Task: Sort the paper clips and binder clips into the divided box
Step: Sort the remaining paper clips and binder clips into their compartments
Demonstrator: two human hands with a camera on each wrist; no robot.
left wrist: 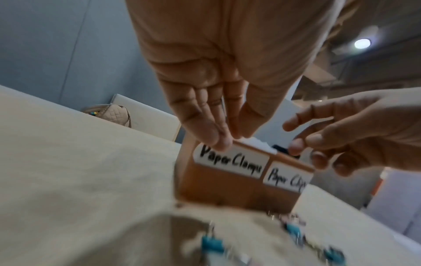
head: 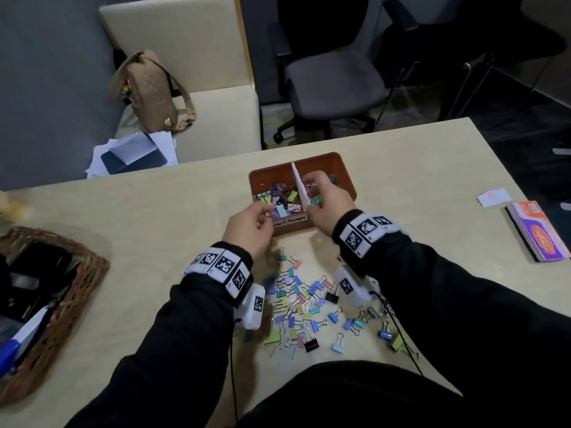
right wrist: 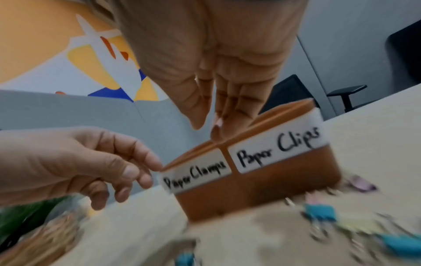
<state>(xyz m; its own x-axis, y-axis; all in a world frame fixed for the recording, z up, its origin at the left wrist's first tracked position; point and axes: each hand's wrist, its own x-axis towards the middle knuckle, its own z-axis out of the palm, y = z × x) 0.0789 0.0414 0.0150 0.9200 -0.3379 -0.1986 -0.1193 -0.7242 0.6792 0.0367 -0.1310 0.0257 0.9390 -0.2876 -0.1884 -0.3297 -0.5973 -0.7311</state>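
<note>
Dozens of binder clips (head: 296, 304) heaped loose on the counter (head: 154, 211) between the forearms, close for quick picking. Just beyond, left hand (head: 247, 230) relaxed and apparently empty, fingertips at the near rim of the divided box (head: 315, 156) above its "Paper Clamps" label (left wrist: 230, 162), likely steadying it. Right hand (head: 327, 202) over the paper-clip side beside the white divider (head: 298, 180), fingers bunched; contents impossible to tell.

Both hands (head: 247, 227) (head: 324, 196) crowd the box (head: 346, 168); binder clips (head: 296, 304) litter the table's near side.
</note>
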